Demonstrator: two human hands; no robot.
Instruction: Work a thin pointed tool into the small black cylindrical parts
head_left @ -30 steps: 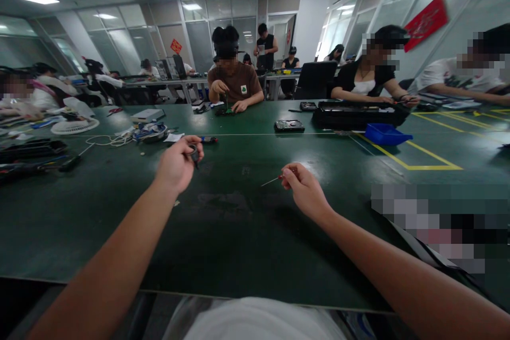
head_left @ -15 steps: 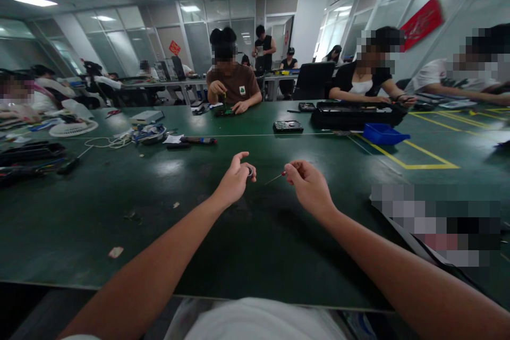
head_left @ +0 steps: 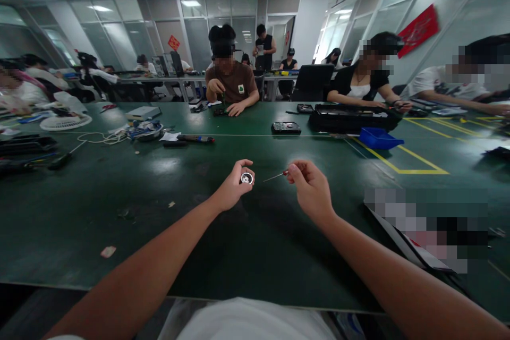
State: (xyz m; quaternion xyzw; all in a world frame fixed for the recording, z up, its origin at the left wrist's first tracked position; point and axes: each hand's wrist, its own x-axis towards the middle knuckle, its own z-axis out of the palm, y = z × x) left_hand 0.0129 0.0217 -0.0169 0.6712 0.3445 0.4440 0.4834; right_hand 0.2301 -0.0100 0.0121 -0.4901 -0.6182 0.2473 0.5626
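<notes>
Over the green table, my left hand is closed on a small round metal part, whose ringed face shows towards me. My right hand pinches the red handle of a thin screwdriver. The shaft points left at the metal part, and a small gap separates its tip from that part. Both hands are above the table, level with each other.
Ahead lie a hard drive, a blue bin, a black tray and a dark tool. Tangled cables are at the left, a pixelated sheet at the right. Several people work around the table.
My left hand has turned, so the round part's face now shows instead of its edge. The screwdriver has tilted a little flatter in my right hand. The view has shifted slightly.
</notes>
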